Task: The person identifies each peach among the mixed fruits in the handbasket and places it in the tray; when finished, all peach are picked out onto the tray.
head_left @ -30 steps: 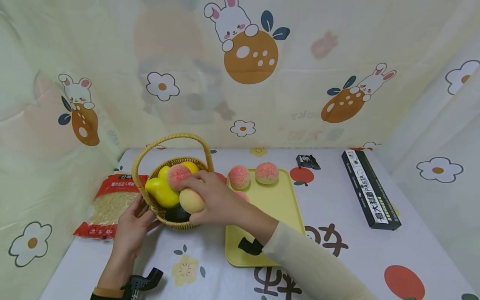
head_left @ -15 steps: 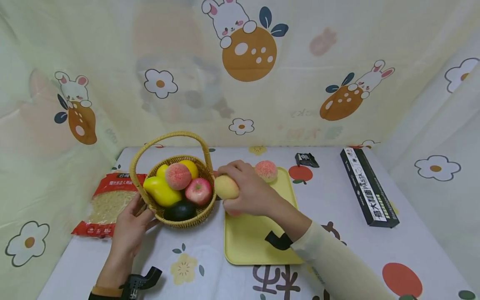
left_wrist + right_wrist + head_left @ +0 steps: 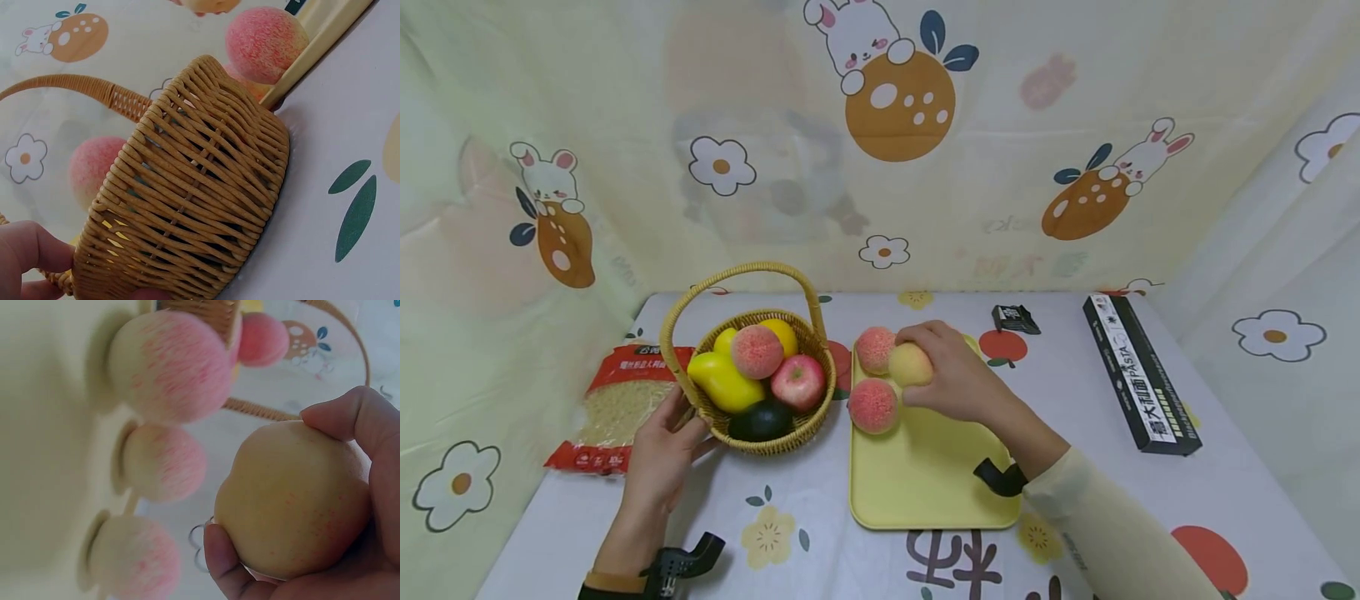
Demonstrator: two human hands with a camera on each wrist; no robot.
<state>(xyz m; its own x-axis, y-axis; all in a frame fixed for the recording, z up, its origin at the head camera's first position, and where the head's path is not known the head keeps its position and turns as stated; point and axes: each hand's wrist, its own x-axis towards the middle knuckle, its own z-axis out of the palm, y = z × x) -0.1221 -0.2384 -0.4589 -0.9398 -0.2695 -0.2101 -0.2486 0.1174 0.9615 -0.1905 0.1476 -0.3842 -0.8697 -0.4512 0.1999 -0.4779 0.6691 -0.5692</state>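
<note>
In the head view my right hand (image 3: 951, 375) holds a peach (image 3: 912, 365), pale yellow side showing, above the yellow-green tray (image 3: 932, 492). The right wrist view has thumb and fingers curled round this peach (image 3: 294, 503). Two pink peaches, a front one (image 3: 872, 406) and a back one (image 3: 875, 349), show on the tray; a third peach (image 3: 134, 557) appears in the right wrist view. My left hand (image 3: 666, 450) grips the near left rim of the wicker basket (image 3: 181, 175). Inside are a peach (image 3: 757, 352), an apple (image 3: 797, 383), yellow fruit (image 3: 724, 385) and a dark green avocado (image 3: 760, 421).
Left of the basket lies a red bag of pasta (image 3: 625, 400), partly behind the left hand. A black pasta box (image 3: 1141, 375) lies at the right, and a small black packet (image 3: 1015, 319) at the back. A printed curtain (image 3: 775, 233) hangs behind the table.
My right hand has moved right, carrying the peach from over the basket to over the tray. The apple in the basket and the front tray peach are now uncovered. My left hand stays at the basket.
</note>
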